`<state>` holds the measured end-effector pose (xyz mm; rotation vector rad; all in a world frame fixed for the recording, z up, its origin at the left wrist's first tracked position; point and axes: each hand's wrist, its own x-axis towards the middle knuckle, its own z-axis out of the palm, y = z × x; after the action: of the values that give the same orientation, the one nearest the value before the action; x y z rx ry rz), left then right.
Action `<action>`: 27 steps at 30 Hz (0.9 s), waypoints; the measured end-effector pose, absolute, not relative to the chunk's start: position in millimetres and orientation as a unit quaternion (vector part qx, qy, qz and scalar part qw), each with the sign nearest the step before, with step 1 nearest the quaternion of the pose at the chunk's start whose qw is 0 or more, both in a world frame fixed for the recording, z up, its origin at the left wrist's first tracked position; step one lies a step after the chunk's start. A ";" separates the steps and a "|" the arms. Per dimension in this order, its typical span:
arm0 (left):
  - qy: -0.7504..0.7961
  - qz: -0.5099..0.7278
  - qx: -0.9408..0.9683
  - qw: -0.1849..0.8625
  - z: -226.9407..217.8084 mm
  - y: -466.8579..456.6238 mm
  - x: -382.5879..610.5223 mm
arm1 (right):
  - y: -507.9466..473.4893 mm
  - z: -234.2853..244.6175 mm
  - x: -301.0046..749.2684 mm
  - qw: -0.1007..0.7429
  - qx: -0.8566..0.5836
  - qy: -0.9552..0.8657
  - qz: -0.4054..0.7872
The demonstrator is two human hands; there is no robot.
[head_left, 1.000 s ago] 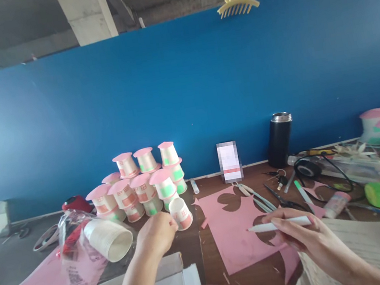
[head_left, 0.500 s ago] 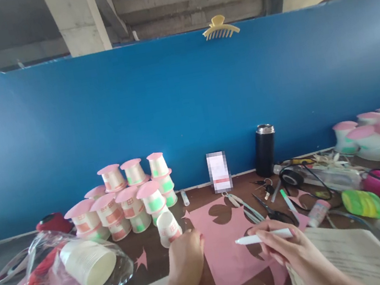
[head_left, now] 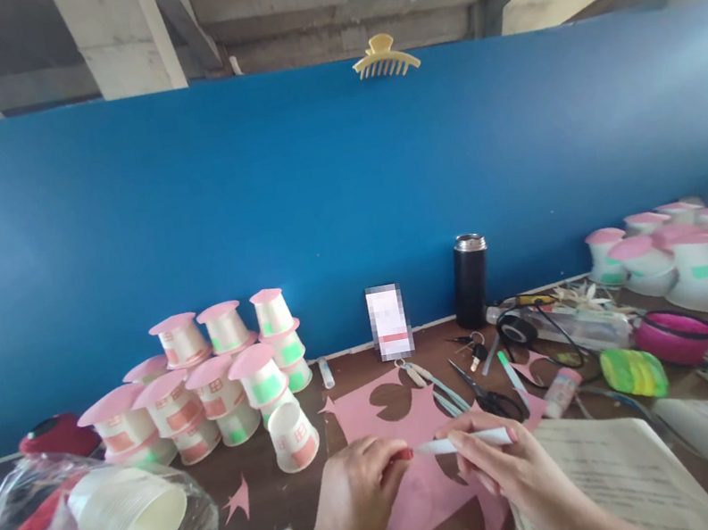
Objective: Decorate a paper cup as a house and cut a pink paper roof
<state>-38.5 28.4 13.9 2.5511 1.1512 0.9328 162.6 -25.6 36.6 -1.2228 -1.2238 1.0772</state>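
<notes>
My right hand [head_left: 507, 473] is closed round a white pen [head_left: 469, 441] held level over a pink paper sheet [head_left: 402, 438] with round holes cut out of it. My left hand [head_left: 360, 504] is closed with its fingertips pinched on the pen's left tip, where a small red piece shows. A lone upturned paper cup [head_left: 294, 435] with red marks stands just left of the hands. Behind it is a pile of upturned paper cups with pink paper tops [head_left: 211, 384].
A blue board [head_left: 344, 203] backs the brown table [head_left: 277, 495]. A bagged stack of white cups [head_left: 129, 524] lies at left. Scissors [head_left: 488, 396], a black flask [head_left: 471, 282], tape, a glue bottle, a green roll and an open book [head_left: 627, 481] lie at right, with more pink-topped cups [head_left: 686, 264].
My left hand left the lone cup and moved right to the pen's tip. The view swung right, so things shifted left in frame.
</notes>
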 end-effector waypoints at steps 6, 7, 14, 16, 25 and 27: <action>0.391 0.327 0.852 0.118 14.5 28.9 -38.7 | -24.8 35.8 163.1 0.517 -0.518 -0.515 0.446; 0.390 0.327 0.852 0.121 14.2 28.8 -38.5 | -24.6 35.3 163.0 0.517 -0.516 -0.518 0.446; 0.379 0.317 0.861 0.118 13.4 25.2 -34.7 | -23.6 27.2 162.3 0.513 -0.504 -0.527 0.453; 0.372 0.318 0.866 0.105 13.1 24.5 -34.3 | -23.6 25.5 161.7 0.510 -0.505 -0.527 0.455; 0.358 0.319 0.877 0.024 8.8 21.4 -33.5 | -22.9 18.4 153.7 0.500 -0.514 -0.527 0.456; 0.359 0.316 0.878 0.007 9.6 19.9 -32.9 | -23.3 16.5 151.3 0.504 -0.517 -0.521 0.455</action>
<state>-32.9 19.9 9.6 2.7464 1.1210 0.9883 151.3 -23.3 16.5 -1.2492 -1.2571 1.0973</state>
